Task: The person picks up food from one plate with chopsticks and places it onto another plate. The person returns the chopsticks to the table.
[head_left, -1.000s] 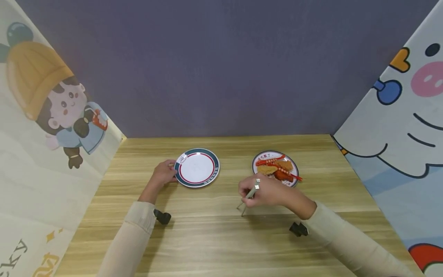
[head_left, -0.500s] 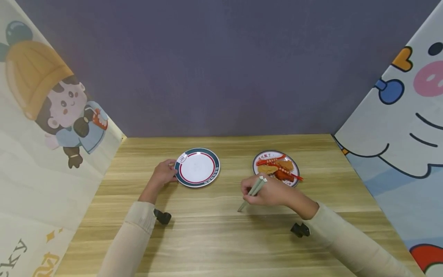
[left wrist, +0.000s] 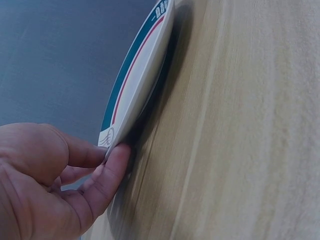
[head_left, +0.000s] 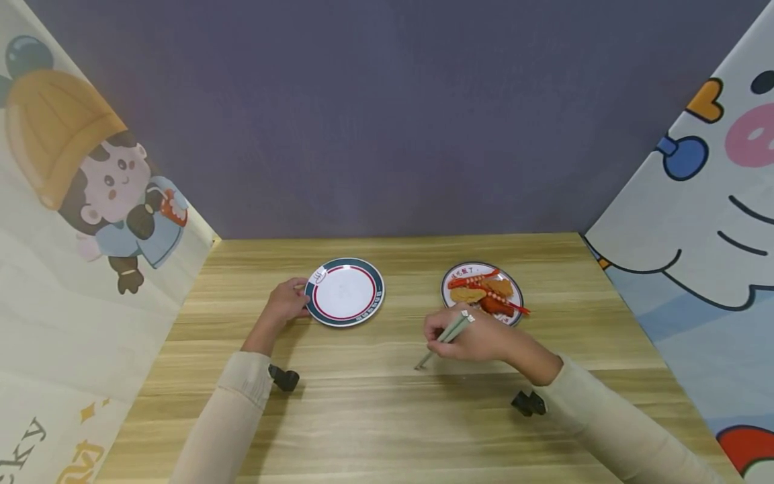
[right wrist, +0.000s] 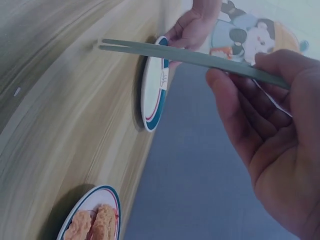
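My left hand [head_left: 287,302] pinches the left rim of a white plate [head_left: 345,293] with a dark green border and a red ring. In the left wrist view, thumb and fingers lie on either side of that plate's rim [left wrist: 121,95]. My right hand [head_left: 465,334] holds a pair of pale green chopsticks [head_left: 449,331], tips pointing down and to the left close over the table. The right wrist view has the chopsticks [right wrist: 185,56] nearly together, with nothing between their tips. Just beyond this hand sits a second plate [head_left: 451,277] bearing fried food pieces [head_left: 467,296] and red shrimp-like pieces [head_left: 474,281].
Both plates are on a wood-grain table [head_left: 363,417], between a grey-purple back wall [head_left: 387,121] and cartoon-printed side panels [head_left: 713,222]. Black wrist cameras [head_left: 528,403] jut out beside both sleeves. The right hand overlaps the food plate's near edge in the head view.
The chopsticks have come together from slightly spread tips, and their upper ends have swung to the right. My right hand has shifted slightly right. The left hand and its plate stay put.
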### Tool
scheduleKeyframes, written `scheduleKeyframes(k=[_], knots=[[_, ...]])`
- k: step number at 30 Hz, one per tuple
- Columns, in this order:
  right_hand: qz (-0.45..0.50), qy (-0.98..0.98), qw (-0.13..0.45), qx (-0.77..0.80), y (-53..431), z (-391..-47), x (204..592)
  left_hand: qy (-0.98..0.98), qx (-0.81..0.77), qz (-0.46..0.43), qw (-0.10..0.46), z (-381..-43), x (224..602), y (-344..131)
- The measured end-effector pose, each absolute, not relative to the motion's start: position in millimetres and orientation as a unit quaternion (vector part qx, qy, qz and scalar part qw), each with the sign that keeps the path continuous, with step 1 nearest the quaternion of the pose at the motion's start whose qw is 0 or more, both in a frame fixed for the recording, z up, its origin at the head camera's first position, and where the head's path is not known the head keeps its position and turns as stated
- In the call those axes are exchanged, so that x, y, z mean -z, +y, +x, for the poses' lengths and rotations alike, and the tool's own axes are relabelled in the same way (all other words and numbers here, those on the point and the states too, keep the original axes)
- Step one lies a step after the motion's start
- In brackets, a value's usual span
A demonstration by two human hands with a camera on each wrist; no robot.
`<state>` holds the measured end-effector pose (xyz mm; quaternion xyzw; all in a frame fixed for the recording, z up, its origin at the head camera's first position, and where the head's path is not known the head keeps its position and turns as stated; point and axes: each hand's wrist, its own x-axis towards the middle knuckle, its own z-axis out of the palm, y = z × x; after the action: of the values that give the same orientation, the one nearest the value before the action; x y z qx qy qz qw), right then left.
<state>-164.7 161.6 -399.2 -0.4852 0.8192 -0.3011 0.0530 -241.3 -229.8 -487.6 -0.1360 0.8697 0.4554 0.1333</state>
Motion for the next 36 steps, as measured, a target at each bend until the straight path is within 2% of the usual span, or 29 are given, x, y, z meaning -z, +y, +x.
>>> scheduleKeyframes(k=[6,13,22,27,36], knots=[[-0.469,0.819,0.005,0.331,172,-167,400,0.871,-0.450,-0.139,0.137,-241,489,-230],[-0.374,0.856,-0.056,0.352,190,-175,401,0.869,-0.454,-0.141,0.137,-242,490,-229],[-0.237,0.840,-0.066,0.484,217,-186,401,0.866,-0.460,-0.141,0.137,-240,489,-230],[-0.165,0.853,-0.084,0.488,229,-189,403,0.867,-0.458,-0.140,0.138,-241,488,-230],[-0.099,0.858,-0.106,0.493,253,-199,416,0.871,-0.454,-0.131,0.133,-241,488,-231]])
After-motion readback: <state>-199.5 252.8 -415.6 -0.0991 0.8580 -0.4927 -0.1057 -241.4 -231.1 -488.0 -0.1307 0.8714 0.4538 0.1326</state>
